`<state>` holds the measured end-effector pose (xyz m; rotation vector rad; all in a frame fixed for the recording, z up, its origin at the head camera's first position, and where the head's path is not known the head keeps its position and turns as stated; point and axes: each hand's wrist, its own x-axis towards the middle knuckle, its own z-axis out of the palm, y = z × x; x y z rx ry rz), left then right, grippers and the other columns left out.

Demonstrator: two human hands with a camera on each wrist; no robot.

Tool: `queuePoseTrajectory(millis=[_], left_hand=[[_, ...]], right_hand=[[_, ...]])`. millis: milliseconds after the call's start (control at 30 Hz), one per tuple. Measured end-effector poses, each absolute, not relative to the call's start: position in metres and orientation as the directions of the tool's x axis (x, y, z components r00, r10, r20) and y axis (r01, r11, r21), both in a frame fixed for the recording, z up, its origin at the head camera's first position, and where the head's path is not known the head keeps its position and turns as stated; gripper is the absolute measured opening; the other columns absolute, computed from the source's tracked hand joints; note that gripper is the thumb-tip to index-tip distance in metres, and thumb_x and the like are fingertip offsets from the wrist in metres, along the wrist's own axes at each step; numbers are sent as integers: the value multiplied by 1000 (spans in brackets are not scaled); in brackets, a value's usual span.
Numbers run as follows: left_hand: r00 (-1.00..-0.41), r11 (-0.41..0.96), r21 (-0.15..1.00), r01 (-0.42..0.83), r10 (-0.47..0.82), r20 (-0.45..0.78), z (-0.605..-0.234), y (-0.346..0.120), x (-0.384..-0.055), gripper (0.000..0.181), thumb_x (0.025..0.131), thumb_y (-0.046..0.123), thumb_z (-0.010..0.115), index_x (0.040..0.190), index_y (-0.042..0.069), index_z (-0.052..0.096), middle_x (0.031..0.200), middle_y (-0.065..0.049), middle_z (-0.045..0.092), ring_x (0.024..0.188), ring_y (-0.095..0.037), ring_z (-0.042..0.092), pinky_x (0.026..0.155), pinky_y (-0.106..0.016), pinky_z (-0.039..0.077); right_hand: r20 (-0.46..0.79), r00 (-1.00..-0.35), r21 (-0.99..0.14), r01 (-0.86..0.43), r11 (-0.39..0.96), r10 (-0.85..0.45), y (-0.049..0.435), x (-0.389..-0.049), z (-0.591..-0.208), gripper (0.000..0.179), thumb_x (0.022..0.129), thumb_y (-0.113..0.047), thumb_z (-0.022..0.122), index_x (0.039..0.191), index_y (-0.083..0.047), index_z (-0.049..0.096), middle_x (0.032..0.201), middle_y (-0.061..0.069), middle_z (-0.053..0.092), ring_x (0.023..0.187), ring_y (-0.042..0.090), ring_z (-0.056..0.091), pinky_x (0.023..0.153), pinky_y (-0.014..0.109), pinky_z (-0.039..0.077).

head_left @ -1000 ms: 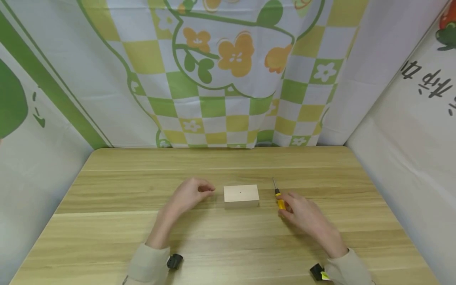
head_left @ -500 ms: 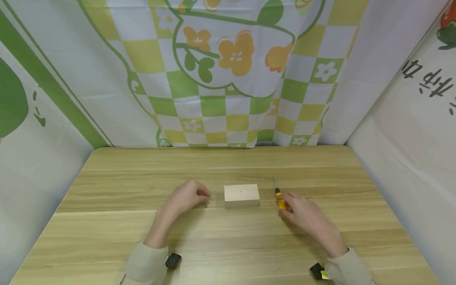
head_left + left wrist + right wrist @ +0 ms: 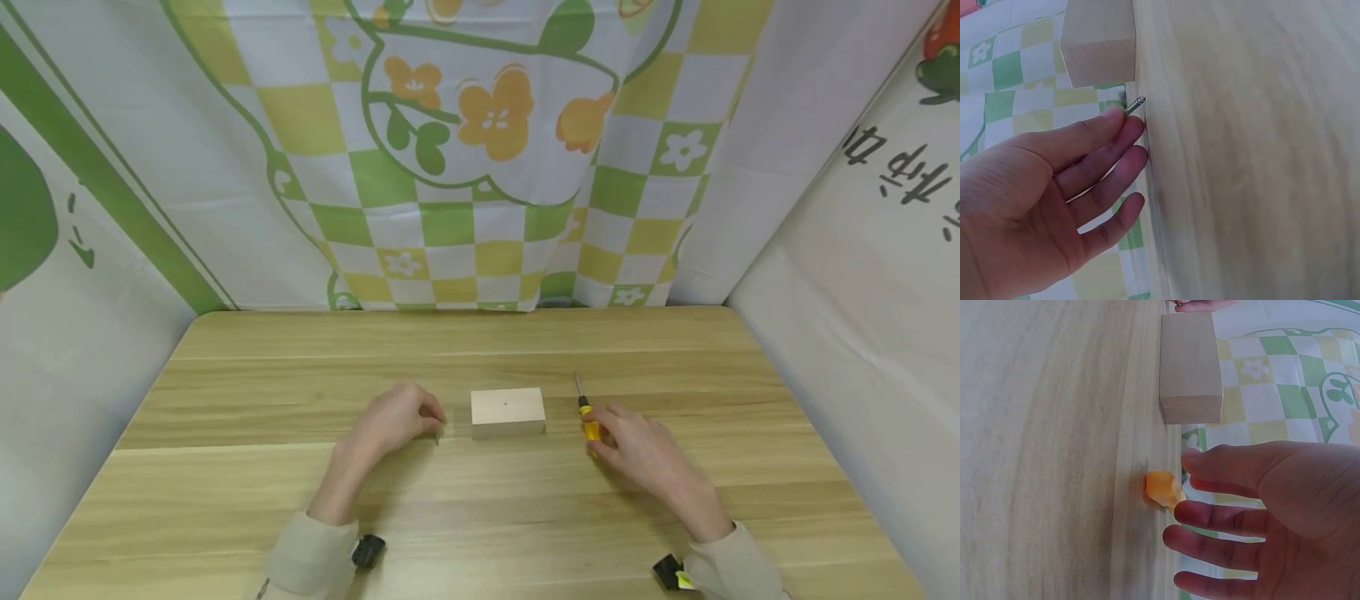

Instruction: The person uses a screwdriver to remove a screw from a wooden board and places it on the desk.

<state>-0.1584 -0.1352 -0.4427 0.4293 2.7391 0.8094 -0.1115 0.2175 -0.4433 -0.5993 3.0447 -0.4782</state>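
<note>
My left hand [image 3: 393, 415] pinches a small metal screw [image 3: 1135, 106] between thumb and forefinger, its threaded tip sticking out past the fingertips. The other fingers of that hand are loosely bent. Just to its right sits a pale wooden block [image 3: 508, 414] with a small dark hole in its top face. Right of the block, a screwdriver [image 3: 591, 427] with a yellow and black handle lies on the table, shaft pointing away. Over its handle hovers my right hand [image 3: 637, 447], fingers extended and apart; in the right wrist view the yellow handle end [image 3: 1162, 487] shows beyond the fingertips.
The wood-grain table [image 3: 480, 517] spreads around the hands. A checked, flower-printed curtain [image 3: 495, 242] hangs behind its far edge, with white printed sheets at both sides. Each wrist wears a small black camera, the left camera [image 3: 368, 551] lying against the sleeve.
My left hand has drawn back slightly toward me and turned so that the screw points downward below the fingers. The right hand, the block and the screwdriver stay in place.
</note>
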Motion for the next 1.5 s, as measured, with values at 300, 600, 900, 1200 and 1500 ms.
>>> queuePoseTrajectory(millis=[300,600,900,1200,1500], left_hand=[[-878,747,591,305,460,-129,-444,-131,-156,5,85,21,77,83,17,78,85,12,74,78,-4,61,79,-33,54],[-831,665,685,297,533,-157,-452,-132,-159,7,85,24,77,87,17,79,87,12,74,84,-6,62,84,-33,53],[-760,596,756,270,614,-213,-454,-123,-156,7,88,16,75,94,17,79,94,8,75,89,-6,64,84,-29,54],[-796,611,744,269,576,-185,-456,-115,-152,5,87,20,76,89,16,77,91,7,75,84,-7,63,81,-31,54],[-804,636,719,281,565,-185,-458,-111,-151,5,86,19,77,89,16,78,91,8,74,86,-7,64,85,-35,55]], right_hand=[[31,-934,-296,-349,889,-356,216,-111,-442,33,87,-23,77,117,-11,69,86,-4,61,65,4,47,48,17,38],[30,-935,-295,-346,891,-353,216,-112,-443,33,87,-24,76,117,-11,69,86,-4,60,65,4,47,48,18,38],[41,-934,-297,-351,888,-356,215,-112,-443,32,87,-22,77,116,-11,70,84,-4,59,63,3,46,48,17,37],[36,-933,-305,-350,886,-357,218,-112,-442,32,88,-21,76,117,-11,69,87,-3,61,64,3,48,48,17,39],[16,-933,-303,-346,888,-359,219,-113,-442,33,88,-23,76,118,-11,69,86,-5,59,65,4,47,49,17,39]])
